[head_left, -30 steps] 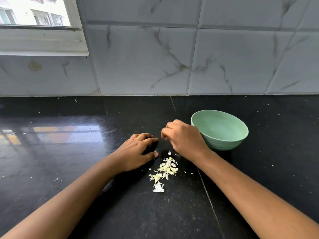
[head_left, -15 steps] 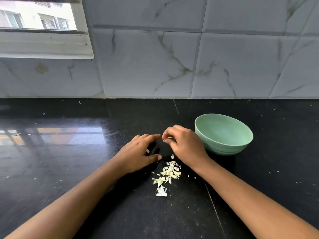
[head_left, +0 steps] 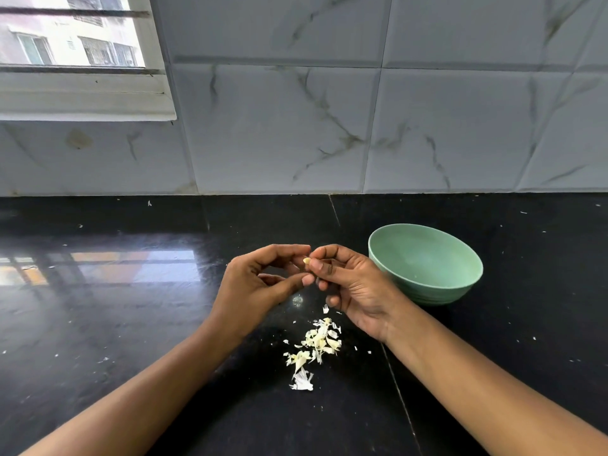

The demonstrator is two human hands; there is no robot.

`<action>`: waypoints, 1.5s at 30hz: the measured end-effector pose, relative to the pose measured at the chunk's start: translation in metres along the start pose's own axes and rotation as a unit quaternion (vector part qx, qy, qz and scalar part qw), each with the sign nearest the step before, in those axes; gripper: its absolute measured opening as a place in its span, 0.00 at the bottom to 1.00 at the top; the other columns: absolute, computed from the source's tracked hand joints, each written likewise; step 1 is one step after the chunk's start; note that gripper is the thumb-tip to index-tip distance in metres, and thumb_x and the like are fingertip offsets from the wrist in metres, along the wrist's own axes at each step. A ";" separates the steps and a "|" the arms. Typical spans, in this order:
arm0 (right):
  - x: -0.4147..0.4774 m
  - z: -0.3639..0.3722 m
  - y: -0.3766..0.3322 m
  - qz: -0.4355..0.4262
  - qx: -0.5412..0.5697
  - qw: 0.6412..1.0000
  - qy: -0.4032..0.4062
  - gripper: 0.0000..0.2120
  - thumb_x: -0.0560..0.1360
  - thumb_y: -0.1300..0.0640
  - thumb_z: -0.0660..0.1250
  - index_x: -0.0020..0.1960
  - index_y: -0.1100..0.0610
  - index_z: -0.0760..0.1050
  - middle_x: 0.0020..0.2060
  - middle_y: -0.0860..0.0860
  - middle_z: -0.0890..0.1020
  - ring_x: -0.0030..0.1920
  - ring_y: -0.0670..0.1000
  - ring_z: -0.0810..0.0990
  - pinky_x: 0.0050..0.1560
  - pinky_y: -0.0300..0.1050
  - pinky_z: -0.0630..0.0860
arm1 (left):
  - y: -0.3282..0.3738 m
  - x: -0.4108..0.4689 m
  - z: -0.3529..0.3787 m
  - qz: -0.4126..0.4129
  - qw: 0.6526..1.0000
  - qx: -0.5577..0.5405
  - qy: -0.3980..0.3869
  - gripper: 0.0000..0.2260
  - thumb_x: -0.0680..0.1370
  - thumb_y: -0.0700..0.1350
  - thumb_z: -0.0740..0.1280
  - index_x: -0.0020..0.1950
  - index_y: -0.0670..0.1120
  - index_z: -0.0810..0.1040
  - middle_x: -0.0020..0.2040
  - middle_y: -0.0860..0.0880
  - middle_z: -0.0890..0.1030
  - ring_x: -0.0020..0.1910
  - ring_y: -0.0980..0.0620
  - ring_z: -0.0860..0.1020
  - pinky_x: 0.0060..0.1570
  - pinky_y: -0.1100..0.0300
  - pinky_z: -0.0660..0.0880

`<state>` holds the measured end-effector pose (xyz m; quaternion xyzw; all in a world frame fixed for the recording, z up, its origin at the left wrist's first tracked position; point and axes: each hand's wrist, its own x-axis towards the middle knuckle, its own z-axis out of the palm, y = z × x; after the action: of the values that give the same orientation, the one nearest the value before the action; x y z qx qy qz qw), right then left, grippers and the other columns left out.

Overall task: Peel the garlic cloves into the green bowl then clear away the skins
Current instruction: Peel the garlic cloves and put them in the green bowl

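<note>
Garlic clove (head_left: 306, 260) pinched, green bowl (head_left: 427, 263) right of grip.
Right hand (head_left: 355, 287) clamps it thumb-to-forefinger; left hand (head_left: 250, 287), curled, touches with index tip (hold unclear). Pale tip points left; long axis hidden.

Daylight from window (head_left: 70, 34); glare on counter (head_left: 131, 268); edges bowed

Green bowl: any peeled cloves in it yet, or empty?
Looks empty: the green bowl stands upright and its visible inner wall is bare; the near rim hides part of the bottom.
</note>
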<state>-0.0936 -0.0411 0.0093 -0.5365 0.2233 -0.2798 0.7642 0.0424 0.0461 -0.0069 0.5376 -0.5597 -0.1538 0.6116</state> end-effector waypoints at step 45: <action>-0.003 -0.008 -0.009 -0.136 -0.303 0.942 0.041 0.04 0.74 0.63 0.68 0.41 0.62 0.80 0.40 0.60 0.84 0.32 0.45 0.79 0.29 0.43 0.78 | -0.002 -0.003 0.000 0.065 0.988 0.139 0.031 0.06 0.68 0.51 0.73 0.44 0.52 0.85 0.33 0.58 0.83 0.28 0.56 0.81 0.30 0.54 0.79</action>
<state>-0.1025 -0.0467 0.0151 -0.7560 0.2533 -0.3220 0.5104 0.0427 0.0478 -0.0104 0.5843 -0.5904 -0.0178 0.5565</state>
